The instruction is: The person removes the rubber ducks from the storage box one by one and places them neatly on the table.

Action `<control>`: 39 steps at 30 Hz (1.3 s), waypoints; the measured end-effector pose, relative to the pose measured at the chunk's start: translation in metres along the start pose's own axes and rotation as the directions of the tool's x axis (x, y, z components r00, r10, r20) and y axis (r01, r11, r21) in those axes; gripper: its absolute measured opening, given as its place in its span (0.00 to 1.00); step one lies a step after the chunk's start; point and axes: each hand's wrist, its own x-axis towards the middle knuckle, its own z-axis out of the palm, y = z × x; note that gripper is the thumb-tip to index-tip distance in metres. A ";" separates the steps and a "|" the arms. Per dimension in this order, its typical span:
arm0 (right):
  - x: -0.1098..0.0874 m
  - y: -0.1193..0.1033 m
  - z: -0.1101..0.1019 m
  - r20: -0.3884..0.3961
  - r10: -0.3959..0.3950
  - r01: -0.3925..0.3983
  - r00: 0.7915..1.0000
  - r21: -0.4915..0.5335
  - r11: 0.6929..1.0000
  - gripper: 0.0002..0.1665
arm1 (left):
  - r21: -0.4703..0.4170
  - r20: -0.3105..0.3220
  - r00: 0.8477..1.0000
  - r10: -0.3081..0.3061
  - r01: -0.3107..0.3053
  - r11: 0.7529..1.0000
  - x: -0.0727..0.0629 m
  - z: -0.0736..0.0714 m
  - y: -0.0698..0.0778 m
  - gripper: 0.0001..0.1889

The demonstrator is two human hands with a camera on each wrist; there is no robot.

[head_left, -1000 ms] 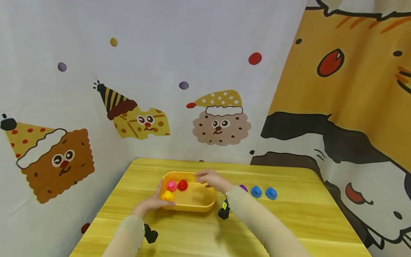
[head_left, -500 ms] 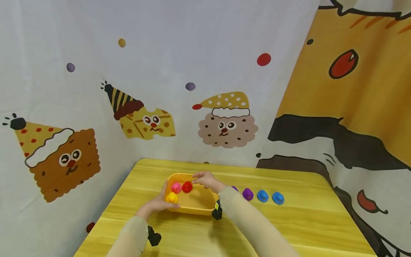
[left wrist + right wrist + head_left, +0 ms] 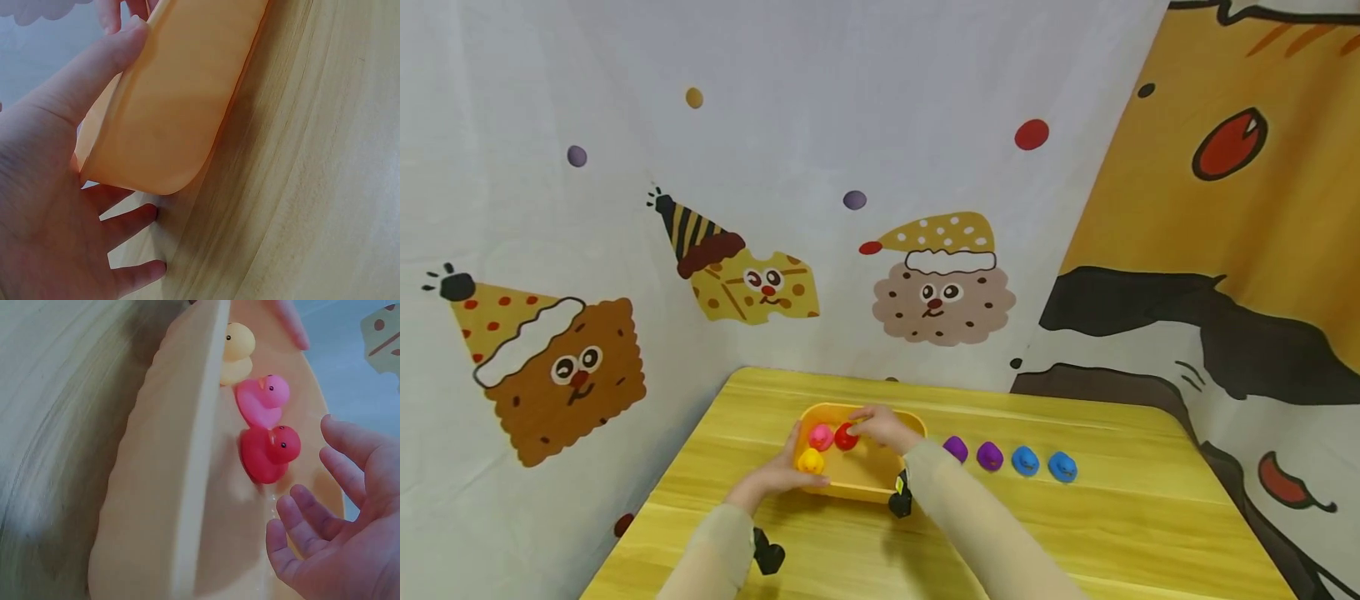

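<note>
Wrist tag: a yellow-green patch (image 3: 900,484) on the black device (image 3: 900,504) at my right wrist; whatever it may carry is too small to read.
Backdrop: a pale cloth (image 3: 805,108) printed with a brown biscuit (image 3: 561,400), a cheese wedge (image 3: 760,293) and a pinkish round cookie (image 3: 943,312), each wearing a hat; a large orange-and-black figure (image 3: 1187,233) fills the right side.
Counter: wood-grained and yellowish (image 3: 1135,508), under everything I handle.
Tray: one, yellow-orange (image 3: 850,492), on the counter in front of me.
In the way: my right sleeve (image 3: 985,517) crosses in front of the tray's right end and covers part of it.
Ducks in the tray: three, grouped at its left end: one yellow (image 3: 238,355), one pink (image 3: 261,406), one red (image 3: 267,457).
Ducks on the counter: four in view, in a row right of the tray: two purple (image 3: 989,456), then two blue (image 3: 1062,467).
My left hand (image 3: 777,473): spread wide at the tray's left end, thumb along the near rim.
My right hand (image 3: 882,427): over the tray, thumb and bent fingers well parted, just beside the red duck with a gap between.
</note>
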 end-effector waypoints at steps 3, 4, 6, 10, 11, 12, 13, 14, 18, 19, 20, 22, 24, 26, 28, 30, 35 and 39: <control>0.002 0.002 0.003 -0.002 0.024 -0.024 1.000 0.022 0.999 0.24 | 0.002 -0.003 1.000 0.002 -0.002 1.000 -0.002 0.002 0.002 0.67; 0.002 0.003 0.005 -0.004 0.037 -0.037 0.999 0.029 0.999 0.24 | 0.002 -0.002 1.000 0.002 -0.002 1.000 -0.002 0.002 0.002 0.67; 0.003 0.004 0.007 -0.011 0.059 -0.059 0.998 0.027 0.998 0.23 | 0.001 -0.002 1.000 0.002 -0.002 1.000 -0.002 0.003 0.002 0.68; 0.005 0.008 0.011 -0.028 0.076 -0.075 0.997 0.025 0.997 0.22 | -0.008 -0.008 1.000 0.007 -0.007 1.000 0.001 0.005 -0.001 0.69; 0.006 0.009 0.012 -0.033 0.075 -0.074 0.997 0.025 0.997 0.22 | -0.006 -0.007 1.000 0.006 -0.006 1.000 0.002 0.005 -0.003 0.69; 0.006 0.010 0.013 -0.040 0.074 -0.073 0.996 0.026 0.997 0.22 | -0.005 -0.006 1.000 0.008 -0.008 1.000 0.004 0.005 -0.004 0.69; 0.007 0.011 0.014 -0.046 0.073 -0.072 0.996 0.027 0.997 0.22 | -0.006 -0.007 1.000 0.011 -0.011 1.000 0.005 0.005 -0.007 0.69; 0.007 0.011 0.015 -0.056 0.066 -0.064 0.996 0.030 0.997 0.22 | -0.008 -0.007 1.000 0.010 -0.010 1.000 0.007 0.005 -0.009 0.70; 0.008 0.011 0.019 -0.091 0.061 -0.058 0.994 0.028 0.998 0.23 | -0.034 -0.008 1.000 0.014 -0.014 0.999 0.012 0.004 -0.016 0.71; 0.009 0.011 0.020 -0.099 0.065 -0.063 0.993 0.026 0.998 0.23 | -0.042 -0.008 1.000 0.016 -0.016 0.999 0.012 0.003 -0.016 0.71; 0.009 0.011 0.021 -0.105 0.066 -0.064 0.992 0.023 0.998 0.23 | -0.042 -0.008 1.000 0.013 -0.014 0.999 0.011 0.003 -0.015 0.71; 0.008 0.008 0.023 -0.109 0.069 -0.067 0.992 0.022 0.998 0.23 | -0.038 -0.012 1.000 0.010 -0.011 0.999 0.008 0.004 -0.011 0.70; 0.006 0.005 0.025 -0.118 0.067 -0.066 0.991 0.014 0.998 0.24 | -0.030 -0.017 1.000 0.014 -0.014 0.999 0.005 0.004 -0.006 0.69; 0.005 0.004 0.027 -0.131 0.044 -0.045 0.990 -0.003 0.999 0.23 | -0.017 -0.020 1.000 0.016 -0.016 1.000 0.000 0.005 -0.002 0.69; 0.004 0.004 0.028 -0.144 0.027 -0.030 0.989 -0.019 0.999 0.23 | -0.014 -0.017 1.000 0.019 -0.020 1.000 -0.001 0.004 -0.001 0.70; 0.007 0.006 0.030 -0.161 0.017 -0.025 0.987 -0.049 0.998 0.22 | -0.010 -0.017 0.999 0.028 -0.028 1.000 -0.003 0.004 0.001 0.70; 0.011 0.010 0.033 -0.185 -0.001 -0.018 0.983 -0.099 0.995 0.22 | -0.018 -0.013 0.998 0.054 -0.054 0.998 -0.001 0.003 0.001 0.71; 0.011 0.010 0.037 -0.201 -0.020 -0.007 0.979 -0.131 0.991 0.22 | -0.011 -0.008 0.999 0.034 -0.034 0.999 0.001 0.002 -0.002 0.72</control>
